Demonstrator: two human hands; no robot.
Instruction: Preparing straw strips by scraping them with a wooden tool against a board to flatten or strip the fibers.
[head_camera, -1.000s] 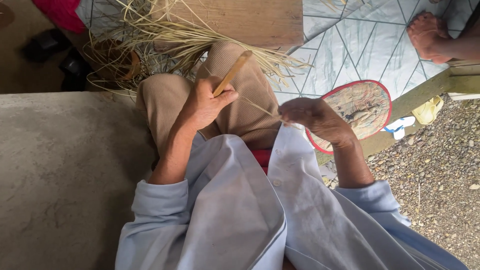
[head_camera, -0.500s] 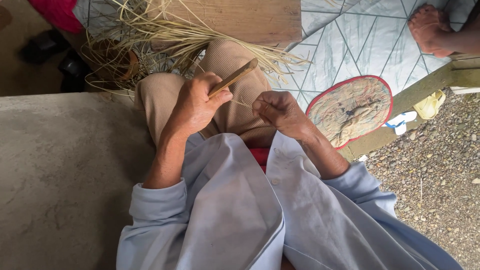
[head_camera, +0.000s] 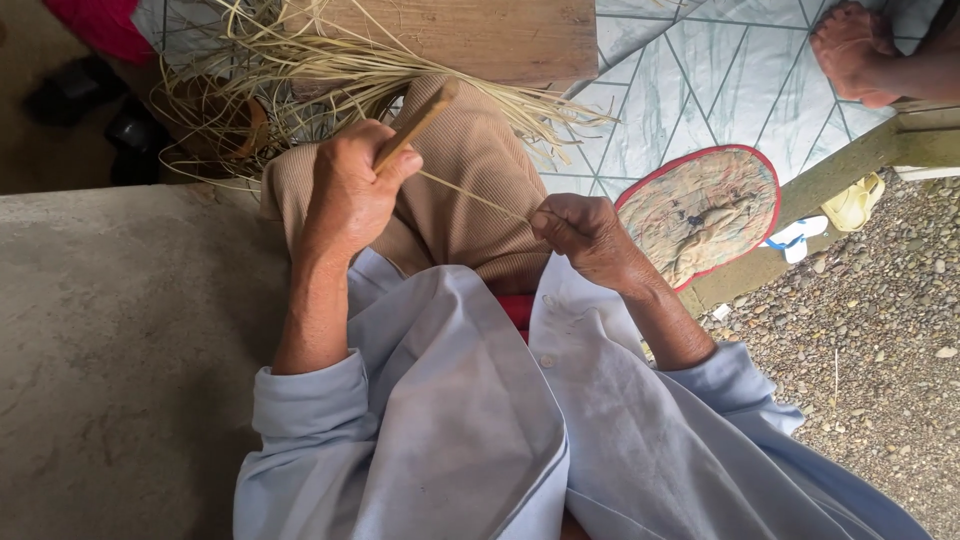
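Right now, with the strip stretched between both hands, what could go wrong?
1. The thin straw strip is taut between the left hand and right hand; it may snap or slip free.
2. The wooden-handled tool in the left hand sits close to the thumb; a slip could nick it.

- A thin pale straw strip (head_camera: 478, 198) runs between the left hand (head_camera: 350, 190) and right hand (head_camera: 590, 238), above the knee.
- A loose pile of pale straw (head_camera: 320, 70) lies beyond the knee.
- A round red-rimmed woven fan (head_camera: 705, 212) lies right of the right hand.
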